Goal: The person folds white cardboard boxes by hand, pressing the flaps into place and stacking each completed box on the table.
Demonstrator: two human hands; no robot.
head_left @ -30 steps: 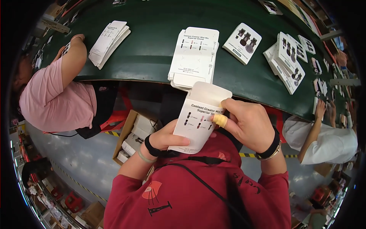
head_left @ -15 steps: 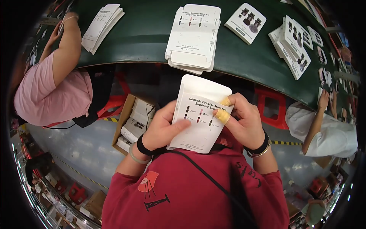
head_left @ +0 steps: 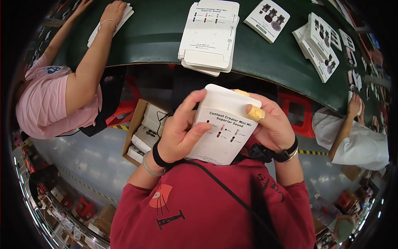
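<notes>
In front of my chest I hold a white carton (head_left: 222,150), tilted, with small pictures printed on its face and its top flap raised. My left hand (head_left: 179,135) is around its left edge, thumb over the front and fingers up along the side toward the flap. At the upper right edge my right hand (head_left: 273,128) pinches the carton, yellow tape wrapped round its thumb and a finger. The right fingers behind the carton are mostly hidden. Just beyond, at the table's edge, lies a stack of similar flat white cartons (head_left: 209,39).
The green table (head_left: 161,45) also bears a white box (head_left: 267,20) and a pile of boxes (head_left: 319,50) at right. A co-worker in pink (head_left: 58,95) reaches over cartons at left; another in white (head_left: 352,143) sits at right. An open cardboard box (head_left: 132,133) and red stool (head_left: 300,114) stand below.
My left fingers have risen along the carton's left edge, and its thumb has lifted somewhat. The right hand and carton have shifted slightly rightward. The pink-sleeved co-worker's hand has moved onto the left stack.
</notes>
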